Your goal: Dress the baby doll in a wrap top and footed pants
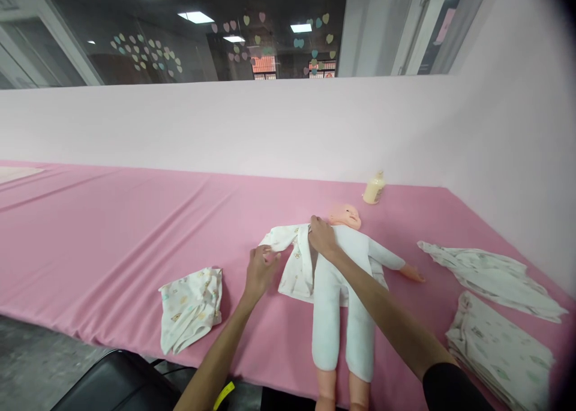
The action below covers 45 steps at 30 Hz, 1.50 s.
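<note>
A baby doll with a white cloth body lies on its back, head away from me and legs toward me. A white printed baby jacket is spread on its left side, its sleeve stretched out sideways. My left hand is at the cuff end of that sleeve, fingers bent around it. My right hand grips the jacket's cloth by the doll's shoulder, close to the neck. The doll's other arm lies outstretched to the right. Its arm on the jacket side is mostly hidden.
Folded printed baby clothing lies left on the pink sheet. A pale yellow bottle stands behind the doll, near the wall. White cloth and a folded leaf-print cloth lie right. A black chair is below left.
</note>
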### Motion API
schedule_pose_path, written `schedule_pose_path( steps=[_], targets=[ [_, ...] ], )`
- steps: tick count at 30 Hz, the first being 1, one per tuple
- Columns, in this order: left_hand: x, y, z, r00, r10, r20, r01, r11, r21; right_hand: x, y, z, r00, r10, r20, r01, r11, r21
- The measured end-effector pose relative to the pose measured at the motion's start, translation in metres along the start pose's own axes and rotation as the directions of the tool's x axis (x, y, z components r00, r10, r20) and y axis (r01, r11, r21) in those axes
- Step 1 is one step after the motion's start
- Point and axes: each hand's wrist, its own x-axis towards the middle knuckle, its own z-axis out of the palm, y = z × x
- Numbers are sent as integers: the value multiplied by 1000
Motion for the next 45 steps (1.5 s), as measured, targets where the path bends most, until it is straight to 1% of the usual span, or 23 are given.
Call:
schedule_pose_path(
  steps=[1, 3, 4, 6, 7, 9, 11, 12, 14, 16, 18, 21, 23, 25, 27, 28, 29, 32, 36, 38, 41, 43, 45],
  targets=[
    [5, -5, -2, 999, 17, -38, -14, 996, 85, 0, 0, 0, 1000, 8, 1, -8, 1000, 1],
    [14, -11, -4, 995, 87, -41, -73, 962, 264, 1, 0, 0, 1000, 18, 0, -18, 1000, -1],
    [18, -12, -5, 989, 145, -36, -122, 925, 360, 1, 0, 0, 1000, 18, -2, -18, 1000, -3],
    [24, -10, -5, 963, 271, -8, -222, 805, 551, 0, -1, 1, 1000, 9, -6, -9, 1000, -15],
    [27, -8, -6, 945, 324, 33, -272, 728, 630, -1, -1, 1, 1000, 1, -7, -1, 1000, -23],
    [33, -3, -11, 910, 384, 159, -373, 583, 722, -3, -2, 3, 1000, -19, -9, 18, 999, -45],
    [39, 3, -20, 881, 407, 243, -434, 485, 759, -6, -3, 4, 999, -41, -13, 40, 997, -67],
    [42, 5, -25, 874, 421, 242, -434, 456, 777, -7, -3, 5, 999, -52, -16, 50, 996, -79],
    [49, 10, -33, 872, 460, 167, -382, 426, 820, -8, -5, 6, 997, -69, -28, 65, 993, -103],
    [57, 15, -36, 865, 494, 83, -322, 421, 848, -9, -8, 7, 997, -68, -47, 62, 990, -128],
    [63, 16, -33, 869, 493, 46, -292, 435, 852, -10, -11, 8, 996, -59, -69, 48, 987, -152],
    [69, 12, -23, 905, 418, 79, -295, 485, 823, -12, -12, 10, 992, -85, -94, 68, 982, -177],
    [70, 6, -17, 926, 359, 116, -303, 526, 794, -14, -10, 12, 977, -188, -103, 165, 967, -196],
    [69, 0, -13, 940, 315, 132, -295, 555, 778, -17, -6, 16, 923, -371, -97, 342, 911, -230],
    [67, -5, -11, 949, 286, 133, -280, 566, 775, -18, -3, 18, 841, -536, -67, 504, 823, -260],
    [67, -7, -11, 951, 275, 137, -276, 566, 777, -18, -3, 19, 815, -578, -45, 549, 794, -262],
    [66, -8, -11, 953, 267, 144, -275, 564, 779, -18, -3, 19, 807, -590, -24, 566, 784, -257],
    [64, -10, -11, 953, 256, 162, -282, 553, 784, -16, -5, 18, 831, -557, 9, 542, 805, -240],
    [57, -11, -10, 944, 276, 180, -313, 579, 753, -15, -10, 16, 878, -478, -34, 457, 856, -242],
    [52, -11, -9, 937, 297, 182, -332, 602, 726, -16, -11, 16, 914, -400, -70, 374, 896, -240],
    [46, -11, -7, 928, 315, 199, -360, 615, 702, -16, -13, 16, 962, -240, -126, 206, 950, -236],
    [43, -10, -7, 922, 324, 212, -378, 631, 678, -16, -14, 16, 975, -159, -153, 121, 965, -233],
    [41, -8, -7, 930, 320, 180, -360, 696, 621, -16, -14, 16, 979, -116, -166, 76, 970, -231]
  ],
)
